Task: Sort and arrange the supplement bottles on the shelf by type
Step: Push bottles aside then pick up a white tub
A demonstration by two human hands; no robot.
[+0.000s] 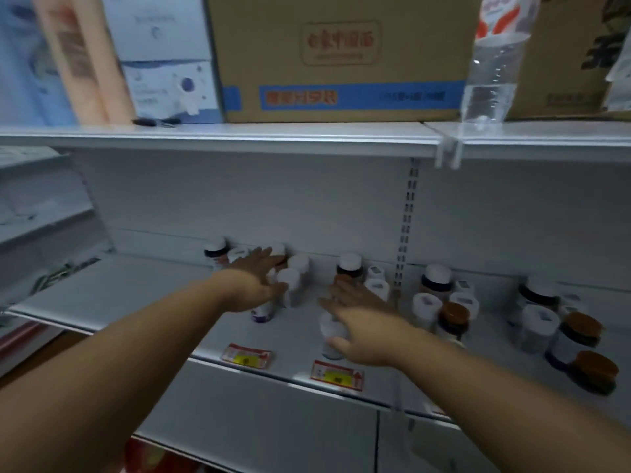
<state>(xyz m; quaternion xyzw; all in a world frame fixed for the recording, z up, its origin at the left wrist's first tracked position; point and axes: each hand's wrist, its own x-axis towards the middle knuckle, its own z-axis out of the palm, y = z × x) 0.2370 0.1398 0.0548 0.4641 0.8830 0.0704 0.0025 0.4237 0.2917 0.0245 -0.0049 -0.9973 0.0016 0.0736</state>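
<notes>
Both hands flat-fingered, left hand [254, 281] over white-capped bottles [290, 285], right hand [358, 322] over front bottle [333, 336]

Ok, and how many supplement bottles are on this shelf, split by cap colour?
Brown-capped bottles: 3
White-capped bottles: 16, approximate because the picture is blurred
Bottle with its cap hidden under the left hand: 1
Total: about 20
</notes>
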